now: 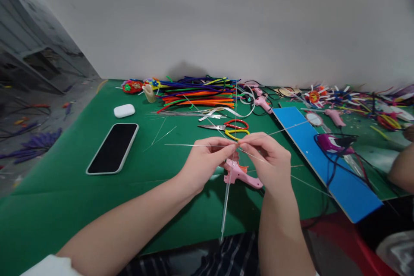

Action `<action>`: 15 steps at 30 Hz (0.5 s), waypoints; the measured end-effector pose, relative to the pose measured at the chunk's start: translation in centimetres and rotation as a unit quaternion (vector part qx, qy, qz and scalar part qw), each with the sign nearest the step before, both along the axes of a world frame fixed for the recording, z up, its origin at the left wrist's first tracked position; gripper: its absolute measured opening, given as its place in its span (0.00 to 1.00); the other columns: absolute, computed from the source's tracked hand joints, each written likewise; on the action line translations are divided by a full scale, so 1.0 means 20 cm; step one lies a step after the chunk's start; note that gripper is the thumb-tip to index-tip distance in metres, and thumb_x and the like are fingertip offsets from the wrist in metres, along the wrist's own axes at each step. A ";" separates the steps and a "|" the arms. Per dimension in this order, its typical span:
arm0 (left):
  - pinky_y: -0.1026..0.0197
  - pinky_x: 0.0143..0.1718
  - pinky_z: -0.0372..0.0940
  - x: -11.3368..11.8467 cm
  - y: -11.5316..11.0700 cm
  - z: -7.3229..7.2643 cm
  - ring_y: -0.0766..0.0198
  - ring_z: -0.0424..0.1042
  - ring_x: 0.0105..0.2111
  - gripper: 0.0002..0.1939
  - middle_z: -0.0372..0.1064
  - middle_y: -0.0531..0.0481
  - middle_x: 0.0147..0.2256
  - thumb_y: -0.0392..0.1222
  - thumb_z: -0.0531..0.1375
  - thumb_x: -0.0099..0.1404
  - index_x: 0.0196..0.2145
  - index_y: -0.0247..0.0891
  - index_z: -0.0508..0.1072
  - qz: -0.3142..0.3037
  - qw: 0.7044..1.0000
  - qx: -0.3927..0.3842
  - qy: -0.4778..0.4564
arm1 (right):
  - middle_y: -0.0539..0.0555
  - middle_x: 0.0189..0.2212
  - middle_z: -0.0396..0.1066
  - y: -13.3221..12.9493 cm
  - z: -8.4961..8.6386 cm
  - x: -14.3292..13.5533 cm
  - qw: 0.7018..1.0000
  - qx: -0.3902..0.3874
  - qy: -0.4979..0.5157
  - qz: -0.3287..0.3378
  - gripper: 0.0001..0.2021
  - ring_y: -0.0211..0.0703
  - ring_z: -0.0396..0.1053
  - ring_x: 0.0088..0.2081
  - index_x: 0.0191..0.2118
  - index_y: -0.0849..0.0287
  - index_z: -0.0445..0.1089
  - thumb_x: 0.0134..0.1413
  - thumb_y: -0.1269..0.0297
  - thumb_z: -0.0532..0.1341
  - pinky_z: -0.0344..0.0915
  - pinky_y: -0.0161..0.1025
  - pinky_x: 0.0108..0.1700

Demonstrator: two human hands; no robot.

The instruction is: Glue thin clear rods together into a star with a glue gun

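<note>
Thin metal wires cross at one point between my fingertips and fan out in several directions. My left hand pinches them near the crossing with thumb and index finger. From the other side, my right hand pinches the wires close to the same spot. Under my hands is a pink hot glue gun, with a clear glue stick reaching toward the table's near edge. Scissors with red and yellow handles lie just beyond my fingers.
Colourful pipe cleaners are piled by the wall, with loose wires in front. A phone and white earbud case lie left. Right are a blue board, purple device, cables and another person's arm.
</note>
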State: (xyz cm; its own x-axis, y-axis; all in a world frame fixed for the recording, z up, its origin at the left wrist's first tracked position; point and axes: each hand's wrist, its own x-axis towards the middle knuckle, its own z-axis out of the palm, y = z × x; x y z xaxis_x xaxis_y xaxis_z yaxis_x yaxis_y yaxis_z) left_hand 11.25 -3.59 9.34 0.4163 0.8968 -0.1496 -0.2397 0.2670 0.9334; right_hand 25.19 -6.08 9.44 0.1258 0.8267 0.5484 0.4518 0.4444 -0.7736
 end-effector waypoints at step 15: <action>0.68 0.21 0.66 0.00 0.00 0.00 0.66 0.70 0.25 0.10 0.70 0.49 0.23 0.42 0.62 0.52 0.29 0.32 0.71 0.012 1.000 -0.026 0.008 | 0.49 0.29 0.71 0.01 -0.02 0.01 0.999 -0.039 0.019 0.025 0.04 0.38 0.68 0.34 0.30 0.54 0.72 0.47 0.70 0.61 0.65 0.37 0.35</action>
State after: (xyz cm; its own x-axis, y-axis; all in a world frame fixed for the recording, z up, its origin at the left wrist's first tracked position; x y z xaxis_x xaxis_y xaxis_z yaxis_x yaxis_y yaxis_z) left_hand 11.18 -3.50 9.28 0.3926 0.8970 -0.2032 -0.2316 0.3102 0.9220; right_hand 25.34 -5.92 9.06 0.1033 0.8720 0.4784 0.3999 0.4040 -0.8227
